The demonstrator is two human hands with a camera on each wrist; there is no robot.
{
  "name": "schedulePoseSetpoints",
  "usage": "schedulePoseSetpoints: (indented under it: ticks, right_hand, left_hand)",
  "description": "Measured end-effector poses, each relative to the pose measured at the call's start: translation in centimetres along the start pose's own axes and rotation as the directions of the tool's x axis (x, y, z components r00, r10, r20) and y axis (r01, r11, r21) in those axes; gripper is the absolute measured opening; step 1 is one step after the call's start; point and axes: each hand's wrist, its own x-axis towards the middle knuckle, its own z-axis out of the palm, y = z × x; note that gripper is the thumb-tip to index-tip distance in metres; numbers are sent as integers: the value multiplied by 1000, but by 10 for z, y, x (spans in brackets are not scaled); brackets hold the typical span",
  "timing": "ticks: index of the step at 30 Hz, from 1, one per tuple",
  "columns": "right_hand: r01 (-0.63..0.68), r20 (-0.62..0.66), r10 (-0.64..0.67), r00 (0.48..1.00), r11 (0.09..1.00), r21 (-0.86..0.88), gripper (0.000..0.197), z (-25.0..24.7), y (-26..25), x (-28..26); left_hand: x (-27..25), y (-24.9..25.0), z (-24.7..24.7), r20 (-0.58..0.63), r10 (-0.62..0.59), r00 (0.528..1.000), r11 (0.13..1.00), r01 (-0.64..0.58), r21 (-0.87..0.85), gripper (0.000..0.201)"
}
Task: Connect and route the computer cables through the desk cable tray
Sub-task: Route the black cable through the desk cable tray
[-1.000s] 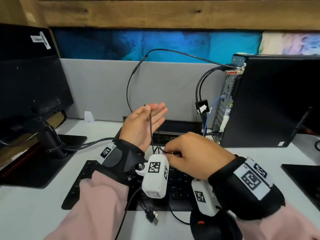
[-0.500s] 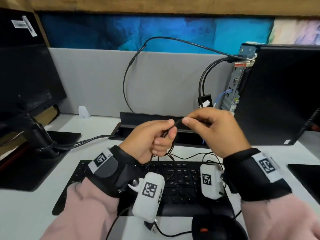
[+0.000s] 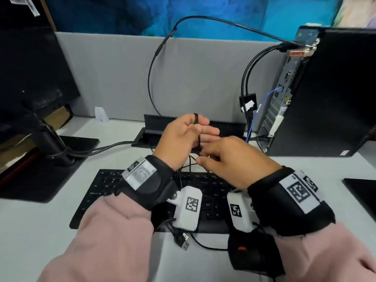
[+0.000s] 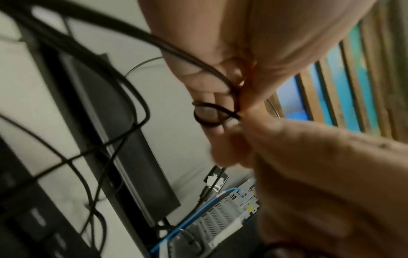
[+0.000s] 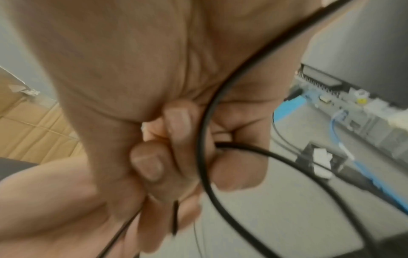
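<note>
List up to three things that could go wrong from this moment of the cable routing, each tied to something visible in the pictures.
1. The thin black cable is looped over the left hand while the right hand pinches it; it could tangle.
2. Slack strands lie across the keyboard and may snag.
3. The loose USB plug by the mouse could be dragged off the desk.

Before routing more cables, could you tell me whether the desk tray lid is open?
Open: the cable tray lid stands raised, with monitor cables entering.
</note>
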Motion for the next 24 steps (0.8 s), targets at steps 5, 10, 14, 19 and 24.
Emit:
schedulePoseSetpoints:
  ticks: [5,10,14,19,24]
  right_hand:
    - [-15,-150,42,988,984,176,7,-29,15,-11]
    - [40,-334,51,941,965,261,9,-37,30,-13]
    - [86,-405,40,914,954,288,11,-20,33,-2]
    - [-34,-209,99,973,956,292,16,20,30,12]
    - [-81,-34,85,996,990,114,15,31,17,11]
  left_hand:
    - [-4,-1,1,140,-35,990,954,-8,298,25]
    - [-5,10,0,284,-179,942,968,117,223,44]
    - [-4,14,-8,369,-250,895,927,331,-177,30]
    - [3,8,-10,309,-258,916,723,395,-567,24]
    - [6,-5,-10,60,-201,978,787,198,-585,28]
